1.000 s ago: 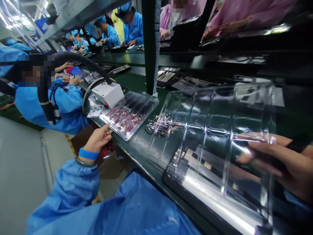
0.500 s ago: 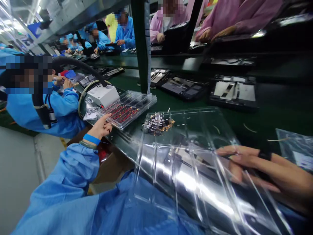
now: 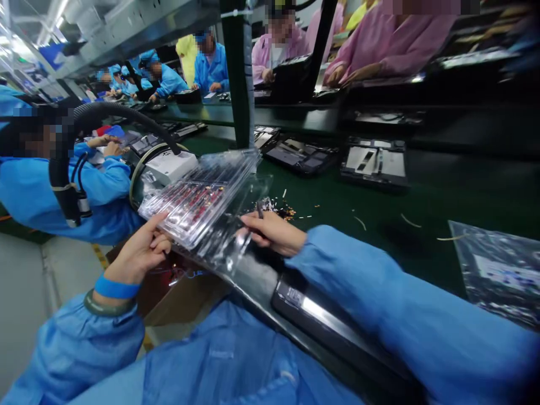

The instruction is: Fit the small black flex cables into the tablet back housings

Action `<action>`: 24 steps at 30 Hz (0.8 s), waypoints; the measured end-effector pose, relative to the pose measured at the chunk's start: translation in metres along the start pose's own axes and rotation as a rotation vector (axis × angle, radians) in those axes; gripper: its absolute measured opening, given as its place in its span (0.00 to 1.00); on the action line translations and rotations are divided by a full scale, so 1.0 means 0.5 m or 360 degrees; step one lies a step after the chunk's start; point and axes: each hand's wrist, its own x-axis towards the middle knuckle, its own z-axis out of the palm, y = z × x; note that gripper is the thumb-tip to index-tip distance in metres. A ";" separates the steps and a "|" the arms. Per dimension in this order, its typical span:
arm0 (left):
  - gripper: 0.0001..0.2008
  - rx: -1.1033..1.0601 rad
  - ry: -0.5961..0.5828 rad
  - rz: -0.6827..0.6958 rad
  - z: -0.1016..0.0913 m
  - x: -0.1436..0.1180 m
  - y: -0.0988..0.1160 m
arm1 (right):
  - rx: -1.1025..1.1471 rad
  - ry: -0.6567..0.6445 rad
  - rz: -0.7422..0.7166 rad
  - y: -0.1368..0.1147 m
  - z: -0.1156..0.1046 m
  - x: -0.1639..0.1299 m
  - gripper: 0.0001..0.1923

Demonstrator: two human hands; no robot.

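Note:
My left hand (image 3: 141,250) grips the near-left edge of a stack of clear plastic trays (image 3: 196,225), its fingers curled. Red and dark small parts show inside that stack, which is tilted up off the bench. My right hand (image 3: 274,232) is closed on a second clear plastic tray (image 3: 223,239), partly under the stack and blurred. A short dark stick-like piece shows at the right fingers; its kind is unclear. Just behind the right hand lies a pile of small black, white and gold parts (image 3: 287,212).
A dark flat device (image 3: 320,315) lies along the bench's front edge. Opened tablet-like units (image 3: 373,163) lie along the back. A clear bag (image 3: 498,270) is at right. A white box (image 3: 172,166) with a black hose (image 3: 122,109) stands left, beside a co-worker in blue (image 3: 63,194).
My right hand has carried the clear tray leftward, from over the front of the bench to under the stack. My left hand has lifted and tilted the stack.

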 end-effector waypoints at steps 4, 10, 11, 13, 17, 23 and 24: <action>0.17 0.0092 0.0007 -0.0018 -0.003 0.007 -0.037 | 0.0054 0.0092 0.0055 0.011 0.051 0.116 0.10; 0.15 0.0226 0.0008 0.0042 -0.011 0.065 -0.086 | 0.0208 0.0215 0.0065 0.020 0.056 0.140 0.17; 0.15 0.0257 0.0008 0.0072 -0.014 0.072 -0.092 | 0.0225 0.0228 0.0079 0.018 0.050 0.126 0.16; 0.17 0.0333 0.0012 0.0146 -0.020 0.084 -0.102 | 0.0240 0.0254 0.0100 0.008 0.037 0.087 0.12; 0.21 0.0549 0.0026 0.0329 -0.023 0.101 -0.116 | 0.0130 0.0322 0.0047 -0.029 -0.010 0.004 0.05; 0.24 0.1178 0.0086 0.0362 -0.044 0.121 -0.082 | -0.0558 0.1026 -0.0137 -0.095 -0.231 -0.051 0.04; 0.24 0.1306 0.0102 0.0350 -0.051 0.123 -0.070 | -0.0706 0.1221 -0.0127 -0.101 -0.285 -0.055 0.05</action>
